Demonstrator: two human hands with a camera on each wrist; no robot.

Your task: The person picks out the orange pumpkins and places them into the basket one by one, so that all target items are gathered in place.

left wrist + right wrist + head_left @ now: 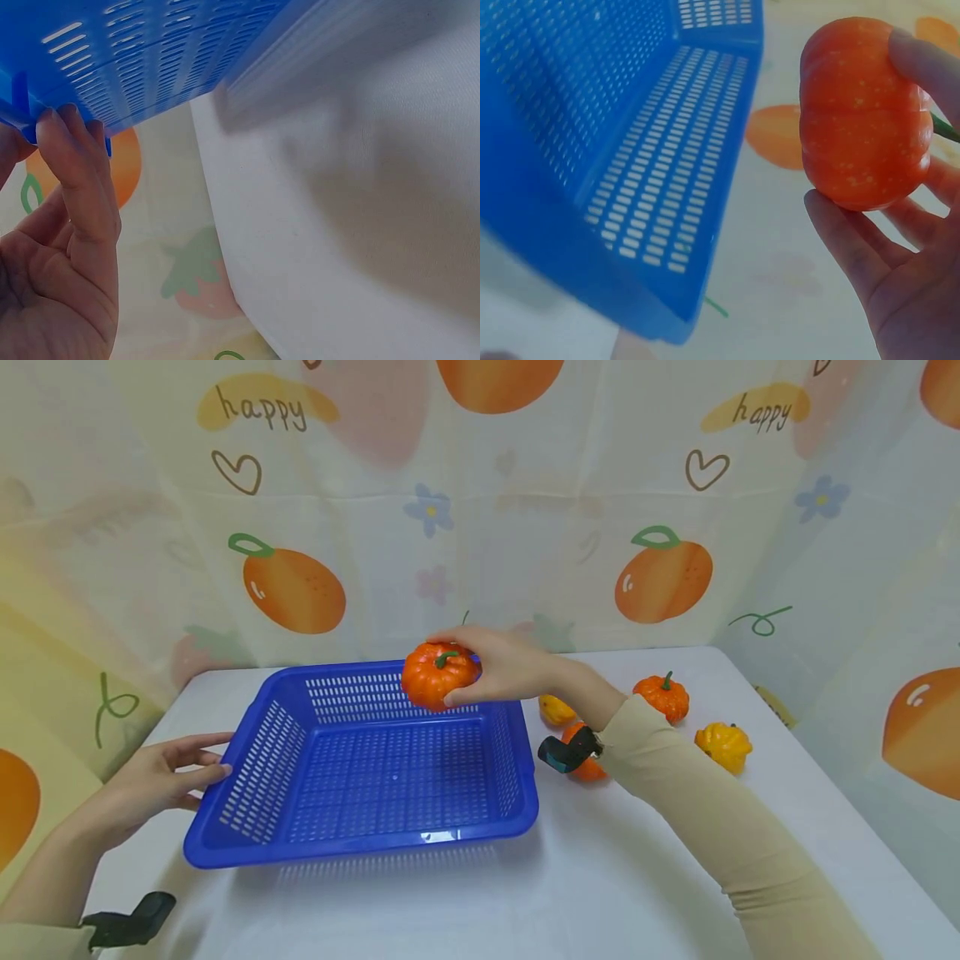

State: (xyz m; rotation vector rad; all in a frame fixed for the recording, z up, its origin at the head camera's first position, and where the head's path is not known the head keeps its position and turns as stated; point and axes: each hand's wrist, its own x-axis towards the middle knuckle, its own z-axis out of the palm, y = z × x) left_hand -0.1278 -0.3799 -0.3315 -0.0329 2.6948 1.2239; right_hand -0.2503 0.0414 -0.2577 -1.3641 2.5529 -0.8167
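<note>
One orange pumpkin (pixel 429 681) hangs from your right hand (pixel 510 664) in the head view, pinched between thumb and fingers at the far right side of the blue basket (pixel 390 781). Watch that far rim: if the grip loosened here, the pumpkin could strike it and roll off behind. Your left hand (pixel 168 777) nips the left rim, thumb above; a hard pull could tip or drag the basket on the white table (pixel 622 893). You can't tell from here whether its base sits flat. Counting, you have three pumpkins: the held one, a second pumpkin (pixel 662 700) and a third pumpkin (pixel 591 770) partly behind the wrist camera (pixel 562 755). Add two yellow gourds (pixel 723 748), the other gourd (pixel 557 710) half covered by your arm. A low right sleeve (pixel 697 810) could nudge these table pieces.

In the left wrist view, count one hand and one basket. Your fingertips hook the rim near its edge, so that shallow hold might slip under a sideways load.

In the right wrist view, count one pumpkin and one basket, standing apart. Your thumb lies on one side, your fingers on the other; the smooth, glossy skin could squirt free if you squeezed unevenly.
</note>
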